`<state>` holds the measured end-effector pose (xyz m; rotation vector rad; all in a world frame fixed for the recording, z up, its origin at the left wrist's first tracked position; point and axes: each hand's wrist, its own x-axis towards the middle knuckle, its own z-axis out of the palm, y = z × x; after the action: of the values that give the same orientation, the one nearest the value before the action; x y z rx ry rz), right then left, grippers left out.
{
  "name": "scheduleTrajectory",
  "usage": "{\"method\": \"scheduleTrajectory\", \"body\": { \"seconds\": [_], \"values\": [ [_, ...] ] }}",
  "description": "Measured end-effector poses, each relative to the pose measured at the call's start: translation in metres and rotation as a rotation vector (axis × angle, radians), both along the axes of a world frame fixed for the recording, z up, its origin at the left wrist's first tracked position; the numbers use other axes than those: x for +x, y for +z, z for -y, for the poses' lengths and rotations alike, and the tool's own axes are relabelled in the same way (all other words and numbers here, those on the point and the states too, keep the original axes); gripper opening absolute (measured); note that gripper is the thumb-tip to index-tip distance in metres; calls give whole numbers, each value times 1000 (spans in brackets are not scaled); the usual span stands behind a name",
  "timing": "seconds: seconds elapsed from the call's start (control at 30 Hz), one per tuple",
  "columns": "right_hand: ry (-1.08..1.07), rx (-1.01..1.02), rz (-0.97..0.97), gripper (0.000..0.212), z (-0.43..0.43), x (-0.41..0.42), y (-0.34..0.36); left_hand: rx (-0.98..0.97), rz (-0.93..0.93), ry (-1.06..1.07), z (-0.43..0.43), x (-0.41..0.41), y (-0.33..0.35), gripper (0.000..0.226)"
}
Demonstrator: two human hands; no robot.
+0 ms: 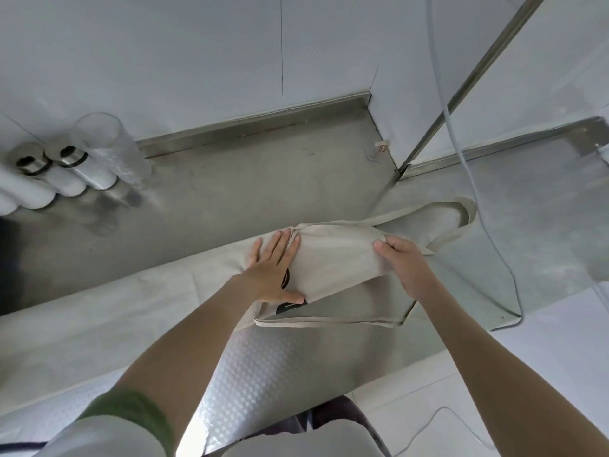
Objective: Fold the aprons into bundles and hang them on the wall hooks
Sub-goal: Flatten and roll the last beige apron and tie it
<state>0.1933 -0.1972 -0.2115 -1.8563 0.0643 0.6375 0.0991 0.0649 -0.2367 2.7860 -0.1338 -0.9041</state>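
Now, apron (336,258) under flat, open-fingered left hand (270,268), its edge in pinch of right hand (405,263).

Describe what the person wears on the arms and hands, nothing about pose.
The left hand and right hand are bare: no gloves, rings or watch. The left arm has a white sleeve ending in an olive-green cuff near the elbow. The right arm shows no sleeve within the frame.
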Motion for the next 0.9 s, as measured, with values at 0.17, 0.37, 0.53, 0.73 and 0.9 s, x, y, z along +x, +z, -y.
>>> {"method": "scheduleTrajectory", "body": {
  "seconds": [0.17,0.37,0.53,0.73,0.9],
  "values": [
    [-221,-526,114,20,4,-2,-9,10,-2,-1,1,-3,-2,122],
    [-754,-16,-268,13,11,18,5,39,101,-87,13,5,11,124],
    [-737,194,-392,18,-8,36,12,67,40,-177,19,10,7,113],
    [-651,-11,-340,31,-12,38,3,45,51,-145,20,12,12,103],
    [-767,139,-366,22,-25,48,-1,-11,411,-22,37,31,21,65]
  ]
}}
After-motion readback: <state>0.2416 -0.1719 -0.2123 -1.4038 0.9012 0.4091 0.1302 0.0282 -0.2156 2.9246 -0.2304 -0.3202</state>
